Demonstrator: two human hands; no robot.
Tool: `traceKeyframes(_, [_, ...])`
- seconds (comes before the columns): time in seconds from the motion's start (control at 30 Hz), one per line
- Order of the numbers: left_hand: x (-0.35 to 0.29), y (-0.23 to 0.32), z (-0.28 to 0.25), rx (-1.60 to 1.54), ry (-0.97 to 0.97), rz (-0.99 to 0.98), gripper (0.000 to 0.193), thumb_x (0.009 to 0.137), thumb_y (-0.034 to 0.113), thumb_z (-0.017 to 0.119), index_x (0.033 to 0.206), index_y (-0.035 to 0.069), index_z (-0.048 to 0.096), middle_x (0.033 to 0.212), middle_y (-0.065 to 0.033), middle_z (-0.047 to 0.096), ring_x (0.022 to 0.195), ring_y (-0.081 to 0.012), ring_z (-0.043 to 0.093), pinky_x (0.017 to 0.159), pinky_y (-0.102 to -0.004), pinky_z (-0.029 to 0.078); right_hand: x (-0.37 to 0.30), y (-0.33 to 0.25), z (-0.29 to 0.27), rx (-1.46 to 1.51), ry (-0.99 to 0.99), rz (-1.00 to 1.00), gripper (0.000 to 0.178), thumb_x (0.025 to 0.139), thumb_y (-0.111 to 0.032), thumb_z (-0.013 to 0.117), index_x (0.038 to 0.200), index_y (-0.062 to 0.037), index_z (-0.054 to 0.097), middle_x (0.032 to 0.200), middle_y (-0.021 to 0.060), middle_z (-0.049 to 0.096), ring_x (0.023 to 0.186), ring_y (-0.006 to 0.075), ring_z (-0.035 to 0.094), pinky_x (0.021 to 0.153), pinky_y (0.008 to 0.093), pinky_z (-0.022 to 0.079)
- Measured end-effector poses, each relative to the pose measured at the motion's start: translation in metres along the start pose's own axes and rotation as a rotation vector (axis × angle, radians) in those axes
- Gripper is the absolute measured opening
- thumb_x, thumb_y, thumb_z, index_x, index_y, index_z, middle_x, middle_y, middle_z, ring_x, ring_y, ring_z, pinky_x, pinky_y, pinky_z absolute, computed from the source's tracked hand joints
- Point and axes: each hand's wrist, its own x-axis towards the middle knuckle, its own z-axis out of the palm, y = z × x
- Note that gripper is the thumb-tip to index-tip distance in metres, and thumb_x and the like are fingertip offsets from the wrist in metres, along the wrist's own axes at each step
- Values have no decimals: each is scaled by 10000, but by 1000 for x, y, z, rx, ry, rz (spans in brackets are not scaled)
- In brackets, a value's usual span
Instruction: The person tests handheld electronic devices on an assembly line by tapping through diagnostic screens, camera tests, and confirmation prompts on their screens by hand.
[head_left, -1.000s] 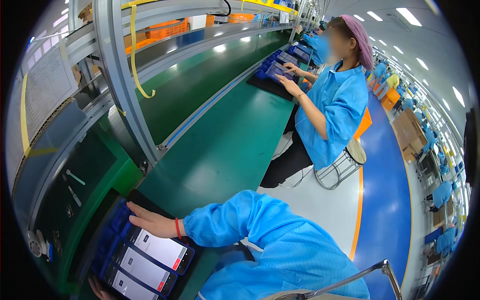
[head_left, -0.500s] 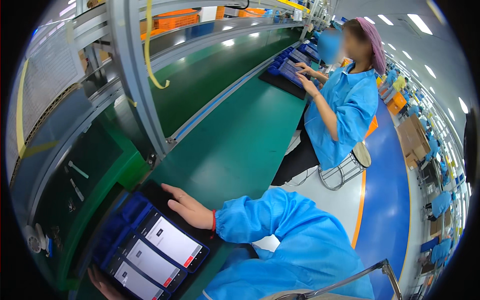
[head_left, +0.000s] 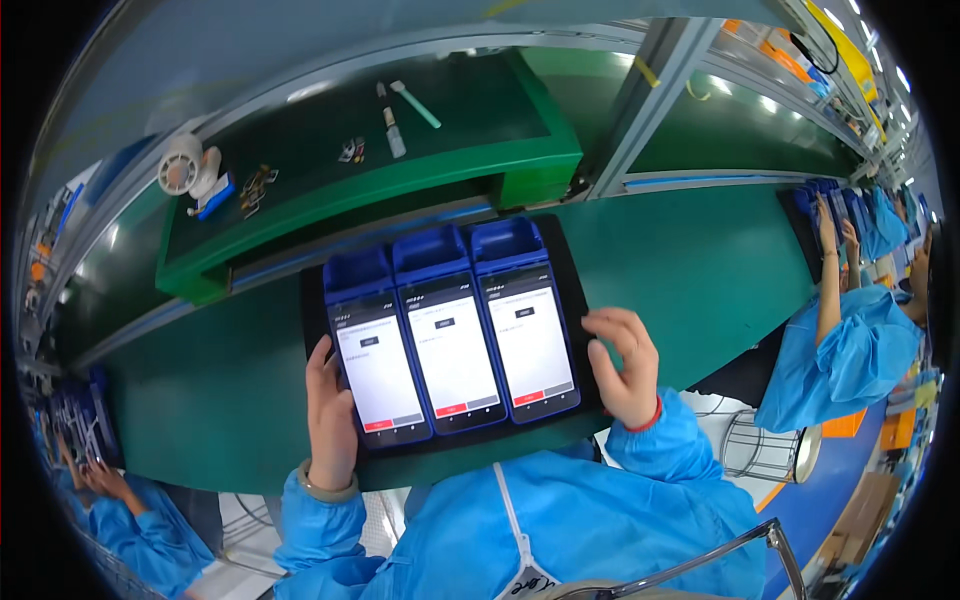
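Three blue handheld terminals with lit white screens lie side by side: a left terminal (head_left: 380, 365), a middle terminal (head_left: 452, 345) and a right terminal (head_left: 525, 335). Beneath them is a black mat (head_left: 575, 265) on the green bench. My left hand (head_left: 332, 420) is beside the left terminal at the mat's edge, fingers extended and thumb apart; whether it touches the terminal I cannot tell. On the other side, my right hand (head_left: 628, 365) is near the mat's right edge, fingers bent but apart, with nothing in them.
Beyond the mat stands a green raised shelf (head_left: 380, 190) bearing a pale green brush (head_left: 415, 104), a second brush (head_left: 394, 135), small loose parts and a white roll (head_left: 180, 172). A metal post (head_left: 655, 100) rises at its right. Co-workers in blue sit on both sides, beside a stool (head_left: 755, 445).
The view has swung from the right side to straight over the terminals. My left hand, mostly hidden before, now shows. My right hand's fingers are more bent than before.
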Motion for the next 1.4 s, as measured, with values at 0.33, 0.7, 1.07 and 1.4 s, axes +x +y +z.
traceKeyframes(0.33, [-17,-2,4,248,-68,149,952,603,69,526,1437,73,66,1401,-255,227,1307,-340,275,1083,-437,195,-48,-20,6,-279,-41,-223,340,576,-41,668,913,-87,669,943,113,532,810,267,501,713,370,413])
traceKeyframes(0.7, [-19,-8,-2,255,-142,195,933,635,115,491,1437,40,21,1462,-245,127,1355,-337,192,1097,-414,168,-48,-30,26,-341,-112,-264,333,570,-104,689,901,-139,690,997,94,538,870,266,447,768,388,366])
traceKeyframes(1.07, [-17,-9,-8,143,-190,193,946,615,38,498,1438,33,33,1471,-217,137,1356,-310,200,1096,-393,152,-27,-67,59,-282,-289,-308,312,615,-195,700,925,-163,700,1099,70,561,914,228,460,823,381,336])
traceKeyframes(1.4, [-18,-6,-11,243,-198,188,896,664,-12,455,1437,45,4,1470,-245,98,1355,-350,190,1092,-427,155,-44,-28,9,-342,-73,-83,328,667,-25,628,988,-82,664,1074,130,538,962,287,470,835,380,396])
